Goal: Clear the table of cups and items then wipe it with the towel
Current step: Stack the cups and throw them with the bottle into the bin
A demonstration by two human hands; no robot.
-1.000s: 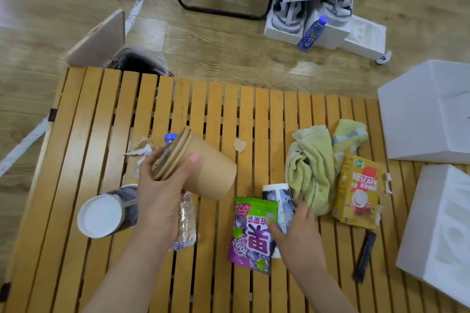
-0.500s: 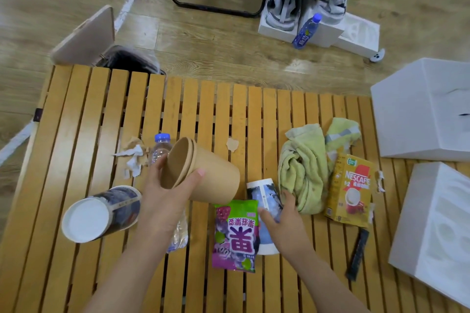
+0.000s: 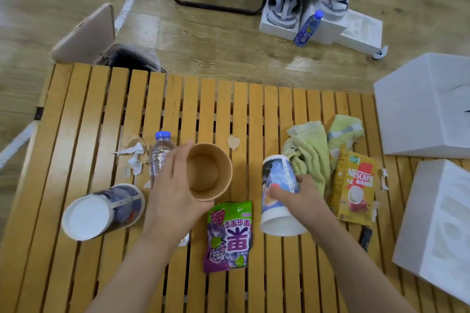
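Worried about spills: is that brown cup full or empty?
Empty: the brown cup, in the left hand, shows its bare bottom.

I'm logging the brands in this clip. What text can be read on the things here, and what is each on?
"NESCAFE" and "1+2": on the yellow box.
"100%": on the purple snack bag, upside down; its large Chinese characters are also inverted.
Blue bottle on the floor: label too small to read.
Printed cups: small print blurred.

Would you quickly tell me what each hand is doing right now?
Left hand: closed around the brown paper cup.
Right hand: gripping the printed white cup.
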